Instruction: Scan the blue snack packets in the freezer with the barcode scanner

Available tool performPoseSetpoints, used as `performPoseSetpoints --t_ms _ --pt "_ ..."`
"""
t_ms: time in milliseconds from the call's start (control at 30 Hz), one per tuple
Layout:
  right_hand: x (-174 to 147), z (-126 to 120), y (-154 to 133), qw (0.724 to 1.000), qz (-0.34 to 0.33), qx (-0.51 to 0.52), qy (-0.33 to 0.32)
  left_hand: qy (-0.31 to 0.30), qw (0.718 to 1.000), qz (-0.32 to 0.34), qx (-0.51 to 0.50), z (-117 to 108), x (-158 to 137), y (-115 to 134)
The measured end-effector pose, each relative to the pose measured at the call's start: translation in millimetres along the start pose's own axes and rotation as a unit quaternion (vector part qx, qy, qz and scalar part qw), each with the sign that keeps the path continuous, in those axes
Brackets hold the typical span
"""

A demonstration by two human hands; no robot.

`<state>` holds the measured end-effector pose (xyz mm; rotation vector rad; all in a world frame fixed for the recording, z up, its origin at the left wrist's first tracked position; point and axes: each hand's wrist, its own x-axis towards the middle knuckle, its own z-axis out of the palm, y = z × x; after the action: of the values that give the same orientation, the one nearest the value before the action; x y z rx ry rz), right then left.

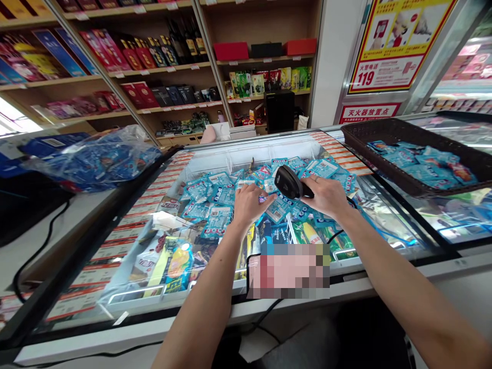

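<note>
My right hand (pixel 326 196) is wrapped round a black handheld barcode scanner (pixel 288 182). Its head points left, over a pile of small blue snack packets (pixel 220 218) spread across the glass top of a freezer. My left hand (pixel 249 204) lies palm down on the packets, left of the scanner, thumb stretched out to the right and away from the fingers. Its fingertips touch the packets, and what lies under the palm is hidden. Just below the scanner, one packet (pixel 278 209) shows its printed back with a barcode.
A dark brown basket (pixel 384 182) holding more blue packets stands at the right. On the left lies a clear plastic bag (pixel 103 164) of blue packets. A blurred-out phone-like object (pixel 288 271) sits at the front edge. Shelves of boxes and bottles (pixel 184 43) stand behind.
</note>
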<state>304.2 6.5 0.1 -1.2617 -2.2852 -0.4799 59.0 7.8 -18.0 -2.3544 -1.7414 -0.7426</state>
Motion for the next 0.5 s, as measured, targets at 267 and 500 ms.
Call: performPoseSetpoints --t_ms 267,500 --pt "-0.4 4.8 2.3 1.000 -0.005 -0.008 0.020 -0.048 0.999 0.005 -0.013 4.3 -1.7 13.5" --pt "-0.8 2.0 1.2 1.000 -0.003 0.001 0.013 -0.103 0.987 -0.075 -0.102 2.1 3.8 -1.2"
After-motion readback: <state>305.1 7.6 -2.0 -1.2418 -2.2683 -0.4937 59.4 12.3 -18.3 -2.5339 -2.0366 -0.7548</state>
